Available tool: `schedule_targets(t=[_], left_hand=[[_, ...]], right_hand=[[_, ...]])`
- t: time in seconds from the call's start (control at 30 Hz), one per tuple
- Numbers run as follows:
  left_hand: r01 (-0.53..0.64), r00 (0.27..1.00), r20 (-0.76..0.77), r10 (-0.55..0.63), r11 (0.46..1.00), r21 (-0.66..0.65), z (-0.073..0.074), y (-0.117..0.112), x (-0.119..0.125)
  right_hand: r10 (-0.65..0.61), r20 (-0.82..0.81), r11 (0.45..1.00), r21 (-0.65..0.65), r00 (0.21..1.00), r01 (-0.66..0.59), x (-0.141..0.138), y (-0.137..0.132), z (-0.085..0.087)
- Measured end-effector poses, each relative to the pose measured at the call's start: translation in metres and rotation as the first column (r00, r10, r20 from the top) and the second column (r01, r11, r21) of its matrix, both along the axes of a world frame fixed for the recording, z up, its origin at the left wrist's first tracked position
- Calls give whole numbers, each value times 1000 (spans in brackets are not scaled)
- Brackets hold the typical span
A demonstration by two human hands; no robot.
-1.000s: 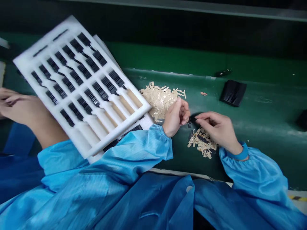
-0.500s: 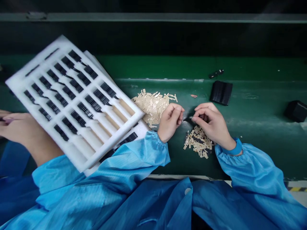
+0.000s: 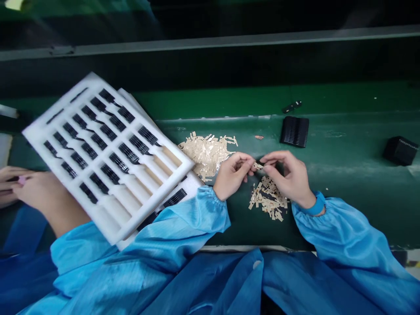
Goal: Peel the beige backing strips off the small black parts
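A small flat cream-coloured strip (image 3: 258,166) spans the gap between my two hands. My left hand (image 3: 232,174) pinches one end of it between thumb and fingers. The other end meets the closed fingertips of my right hand (image 3: 290,176), which has a blue band at the wrist. Beneath my right hand lies a loose pile of similar strips (image 3: 268,199), some with dark or metallic marks. A larger pile of plain-looking cream strips (image 3: 206,151) is just beyond my left hand. Details of the held strip are too small to make out.
At left, a white foam tray (image 3: 149,208) of black comb-like parts rests at an angle on another tray. A ribbed black block (image 3: 294,131), a small black piece (image 3: 292,106) and a dark block (image 3: 400,151) are on the green bench. Another person's hands (image 3: 24,186) are far left.
A cream strip now shows between my hands, where a dark piece was at my right fingertips. My hands have come closer together. The whole view has tilted and shifted slightly.
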State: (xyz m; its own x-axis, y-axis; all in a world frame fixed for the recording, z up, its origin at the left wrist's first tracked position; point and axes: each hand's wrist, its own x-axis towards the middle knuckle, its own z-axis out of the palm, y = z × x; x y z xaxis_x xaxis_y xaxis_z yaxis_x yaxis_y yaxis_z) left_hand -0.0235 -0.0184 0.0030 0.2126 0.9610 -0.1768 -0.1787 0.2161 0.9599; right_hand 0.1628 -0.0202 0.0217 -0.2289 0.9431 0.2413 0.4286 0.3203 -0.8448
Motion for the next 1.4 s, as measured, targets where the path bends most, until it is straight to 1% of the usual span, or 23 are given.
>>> schedule_targets(t=[0.03, 0.1, 0.17, 0.27, 0.33, 0.47, 0.53, 0.63, 0.7, 0.73, 0.83, 0.9, 0.97, 1.03, 1.1, 1.13, 1.17, 1.2, 1.27, 1.3, 1.33, 1.37, 1.4], left_hand=[[-10, 1000, -15, 10, 1000, 1, -1, -1, 1], [-17, 999, -49, 17, 1000, 11, -3, -2, 1], [-17, 997, -74, 19, 1000, 23, -6, -4, 2], [-42, 995, -90, 44, 999, 32, -9, -5, 2], [-46, 989, -135, 54, 997, 60, -10, -6, 1], [13, 959, -282, 27, 990, 138, -9, -9, 0], [11, 951, -306, 37, 988, 155, -8, -10, 0], [-12, 952, -298, 61, 986, 166, -6, -10, 1], [-61, 958, -267, 102, 986, 157, -6, -9, 1], [-103, 960, -244, 136, 984, 143, -6, -8, 0], [-287, 942, -158, 297, 954, 84, -8, -4, -3], [-369, 920, -120, 374, 927, 60, -10, 0, -4], [-433, 886, -127, 446, 894, 116, -14, 3, -5], [-495, 829, -163, 535, 837, 232, -17, 5, -5], [-522, 775, -197, 601, 783, 337, -18, 4, -4], [-500, 773, -219, 595, 784, 369, -17, 2, -4], [-447, 793, -245, 559, 805, 389, -16, 1, -4], [-365, 827, -273, 492, 838, 405, -14, -1, -4], [-143, 896, -332, 294, 901, 410, -9, -4, -3], [-42, 913, -356, 197, 916, 400, -7, -5, -3], [27, 919, -372, 128, 923, 384, -5, -6, -3], [59, 919, -382, 92, 929, 365, -4, -7, -3], [60, 918, -387, 84, 936, 347, -4, -7, -3]], right_hand=[[-10, 7, 998, -58, 1000, 11, 0, 1, 3], [55, 63, 991, -127, 996, -46, -1, 4, 6], [122, 90, 982, -156, 988, -107, -1, 5, 7], [108, 55, 982, -163, 993, -98, -2, 3, 5], [101, 42, 986, -134, 994, -95, -3, 1, 3], [65, 62, 998, -27, 996, -63, -6, -1, 0], [45, 80, 999, 14, 996, -46, -7, -2, 0], [65, 100, 996, 55, 993, -71, -8, -2, 1], [61, 90, 996, 62, 994, -67, -7, -1, 1], [32, 72, 998, 55, 997, -36, -7, 0, 1], [-123, -28, 992, -3, 992, 123, -2, 4, -2], [-191, -88, 981, -53, 978, 187, 0, 6, -5], [-203, -107, 977, -81, 973, 195, 1, 7, -8], [-183, -88, 981, -79, 979, 176, 1, 7, -8], [-159, -68, 986, -64, 985, 154, 0, 6, -7], [-146, -62, 988, -59, 987, 143, 0, 6, -6], [-131, -56, 990, -53, 990, 128, -1, 5, -5], [-113, -49, 993, -42, 992, 111, -1, 5, -4], [-58, -18, 998, -5, 998, 58, -1, 4, -3], [-27, 3, 999, 18, 1000, 27, -1, 3, -2], [1, 23, 999, 39, 1000, -2, -1, 3, -2], [27, 41, 998, 54, 999, -30, -1, 3, -1], [45, 53, 997, 65, 998, -48, -2, 2, -1]])
